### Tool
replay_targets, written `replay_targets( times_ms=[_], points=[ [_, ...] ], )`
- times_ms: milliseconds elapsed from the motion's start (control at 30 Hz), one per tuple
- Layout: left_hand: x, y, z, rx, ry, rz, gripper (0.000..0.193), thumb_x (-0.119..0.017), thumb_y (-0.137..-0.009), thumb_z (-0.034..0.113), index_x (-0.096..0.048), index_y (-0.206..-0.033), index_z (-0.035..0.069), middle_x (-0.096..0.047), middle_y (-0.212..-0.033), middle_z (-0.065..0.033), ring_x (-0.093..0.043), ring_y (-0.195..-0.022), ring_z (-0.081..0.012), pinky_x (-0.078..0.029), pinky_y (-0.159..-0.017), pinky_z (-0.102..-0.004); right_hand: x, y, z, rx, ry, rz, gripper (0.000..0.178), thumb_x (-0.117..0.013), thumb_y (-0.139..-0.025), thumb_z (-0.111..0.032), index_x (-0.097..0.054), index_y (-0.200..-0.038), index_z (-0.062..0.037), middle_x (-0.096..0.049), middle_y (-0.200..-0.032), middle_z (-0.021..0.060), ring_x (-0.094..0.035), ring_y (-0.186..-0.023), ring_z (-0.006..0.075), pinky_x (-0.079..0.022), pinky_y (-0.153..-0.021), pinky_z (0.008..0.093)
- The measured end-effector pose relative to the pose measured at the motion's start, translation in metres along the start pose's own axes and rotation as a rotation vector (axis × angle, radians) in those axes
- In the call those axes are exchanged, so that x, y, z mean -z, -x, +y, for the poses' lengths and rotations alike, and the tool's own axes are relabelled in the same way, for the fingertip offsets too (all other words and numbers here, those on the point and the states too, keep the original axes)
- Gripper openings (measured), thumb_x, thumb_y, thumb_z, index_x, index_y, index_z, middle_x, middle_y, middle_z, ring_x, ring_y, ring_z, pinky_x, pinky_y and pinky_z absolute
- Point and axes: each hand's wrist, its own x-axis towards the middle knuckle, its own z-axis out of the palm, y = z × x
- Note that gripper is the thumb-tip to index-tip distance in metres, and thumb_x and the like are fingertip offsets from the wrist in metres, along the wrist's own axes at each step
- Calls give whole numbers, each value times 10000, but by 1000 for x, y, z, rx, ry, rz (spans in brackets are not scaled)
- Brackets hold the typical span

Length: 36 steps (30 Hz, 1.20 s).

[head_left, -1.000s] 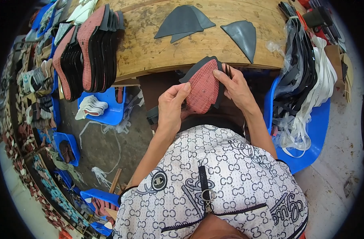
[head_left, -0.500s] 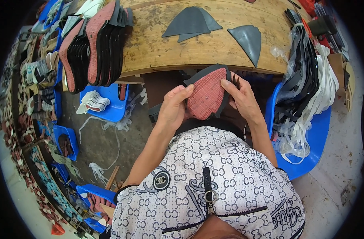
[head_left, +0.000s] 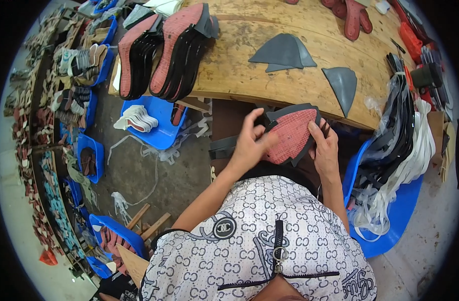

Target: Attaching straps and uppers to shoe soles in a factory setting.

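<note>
Above my lap is a shoe insole (head_left: 294, 131) with a red, grid-patterned face and dark grey material sticking out around its edge. My right hand (head_left: 323, 145) grips its right edge, thumb on the red face and fingers behind. Dark pointed tips (head_left: 323, 123) show by those fingers; what they belong to is mostly hidden. My left hand (head_left: 250, 143) is at the insole's left side, fingers spread and thumb blurred over the red face. On the wooden table (head_left: 229, 83) ahead lie dark grey sheet pieces (head_left: 282, 51) and a single grey triangular piece (head_left: 341, 88).
Stacks of red-faced insoles (head_left: 176, 55) stand at the table's left edge. A blue bin (head_left: 156, 138) below holds white pieces. At my right, another blue bin (head_left: 390, 236) carries white straps (head_left: 400, 165) and black strips. Racks of shoe parts (head_left: 48, 165) line the far left.
My left hand has let go of the insole's edge and spread its fingers. The insole has tilted, its pointed end now toward the upper right. The whole view has shifted.
</note>
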Motion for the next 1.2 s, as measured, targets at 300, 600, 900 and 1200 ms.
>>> replay_targets(
  times_ms=[300,600,900,1200],
  points=[
    [54,-19,66,-767,-1109,324,569,-824,-582,181,-546,-1046,2,-590,-856,-172,-611,-757,-345,-496,-686,-386,47,-72,-46,270,393,309,374,-495,-985,-369,-610,-1101,-33,-647,-762,42,-467,-523,59,-338,-485,201],
    [159,-99,199,-262,-1387,515,696,-823,-619,393,-593,-1070,-85,-672,-942,-250,-660,-885,-380,-509,-793,-419,53,-115,-49,650,873,194,366,-568,-941,-281,-615,-1109,41,-688,-982,157,-643,-966,237,-480,-854,319],
    [185,-113,179,-276,-700,278,599,-811,-661,315,-601,-1065,-74,-677,-982,-169,-660,-867,-212,-510,-779,-311,-147,-165,13,-182,-211,-482,391,-594,-932,-240,-512,-1247,-24,-614,-1151,94,-582,-1054,177,-465,-903,335],
    [167,-102,182,-375,-491,205,807,-798,-721,220,-376,-1364,-22,-595,-1180,-156,-608,-1049,-240,-489,-911,-345,-207,-156,-12,-19,-10,-391,293,-549,-936,-213,-534,-1165,-30,-600,-1066,56,-581,-984,157,-479,-802,348]
  ],
)
